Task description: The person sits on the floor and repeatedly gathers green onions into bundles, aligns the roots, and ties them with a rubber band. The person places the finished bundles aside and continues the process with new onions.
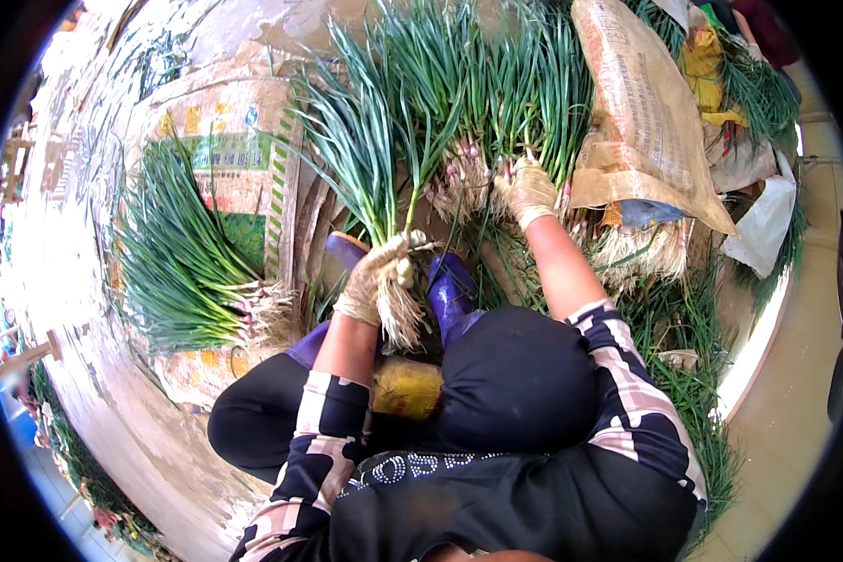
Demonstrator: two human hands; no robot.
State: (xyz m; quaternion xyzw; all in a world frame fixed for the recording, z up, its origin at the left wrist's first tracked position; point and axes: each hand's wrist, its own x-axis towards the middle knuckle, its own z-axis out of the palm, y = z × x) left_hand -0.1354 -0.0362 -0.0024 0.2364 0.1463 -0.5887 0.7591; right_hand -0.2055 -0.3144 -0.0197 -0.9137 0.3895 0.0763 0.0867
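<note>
Head view, green-leaved, white-rooted scallion bunch (384,187)

Sack (642,112) right of onion heap (459,103)

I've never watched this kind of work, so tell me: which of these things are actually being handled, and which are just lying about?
In hand:
- left hand, gloved, gripping a bunch of green onions
- right hand, gloved, on the green onion pile

Lying about:
- sorted green onion bundle on printed sacks
- tan woven sack
- white plastic bag
- yellow stool
</note>
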